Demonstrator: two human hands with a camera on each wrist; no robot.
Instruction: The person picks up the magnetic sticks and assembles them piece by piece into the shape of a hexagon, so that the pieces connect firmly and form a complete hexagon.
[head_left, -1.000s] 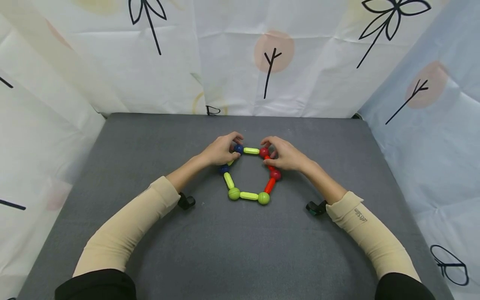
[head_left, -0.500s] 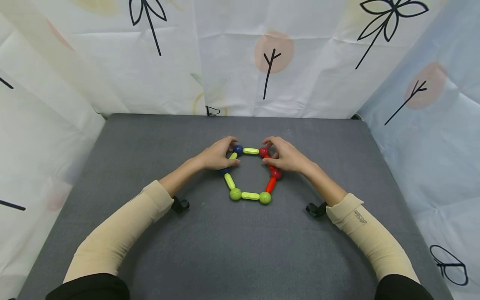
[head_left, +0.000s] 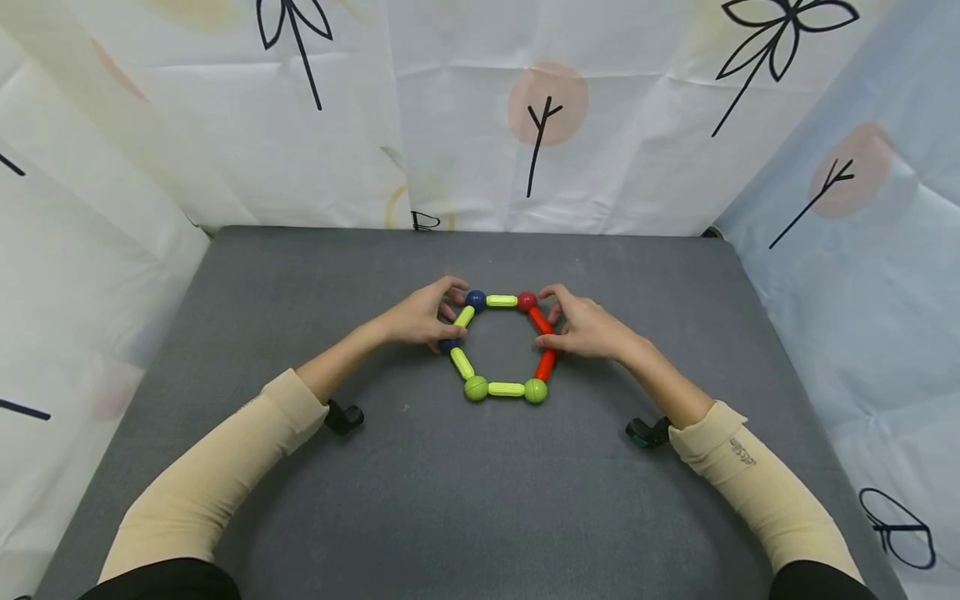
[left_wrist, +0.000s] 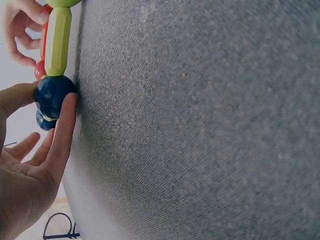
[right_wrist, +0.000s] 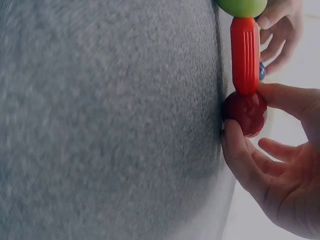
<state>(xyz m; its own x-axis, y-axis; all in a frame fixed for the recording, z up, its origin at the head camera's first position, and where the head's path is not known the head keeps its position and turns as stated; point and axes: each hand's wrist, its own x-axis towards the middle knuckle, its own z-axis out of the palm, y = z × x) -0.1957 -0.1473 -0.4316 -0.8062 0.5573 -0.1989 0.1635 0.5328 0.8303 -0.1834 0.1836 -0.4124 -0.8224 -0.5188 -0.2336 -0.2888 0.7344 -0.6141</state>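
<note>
A six-sided ring of toy construction rods and balls lies on the grey table. It joins yellow-green rods and red rods with blue, red and green balls. My left hand pinches the left corner's blue ball between thumb and finger. Opposite, my right hand pinches the right corner's red ball, mostly hidden by the hand in the head view. The far blue ball and far red ball are untouched, as are the near green balls.
White cloth walls with printed plants rise behind the table and along both sides. A black wrist device hangs below the left forearm, another wrist device below the right.
My left hand has slid down and left from the far blue ball to the left one. My right hand has moved down and right, off the far red ball. The ring's near side has shifted slightly right.
</note>
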